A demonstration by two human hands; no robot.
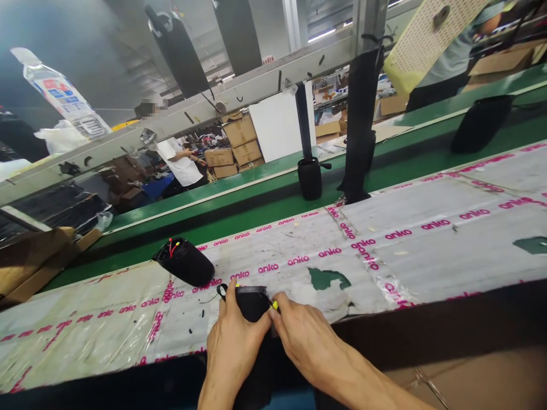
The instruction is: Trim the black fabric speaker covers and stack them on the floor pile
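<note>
- White table (286, 280), pink lettering across it
- Green belt (260, 196) behind the table
- Right hand (305, 336), fingertips pinched on the yellow piece (275, 305) at the held tube's rim
- Left hand (233, 341), clasping the held tube (252, 304) at the table's near edge
- Black canister (188, 263) leaning on the table, red wires (172, 246) at its open end

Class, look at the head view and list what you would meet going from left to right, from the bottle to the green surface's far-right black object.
Plastic bottle → black cylinder with red wires → left hand → right hand → black object on the green surface.
</note>
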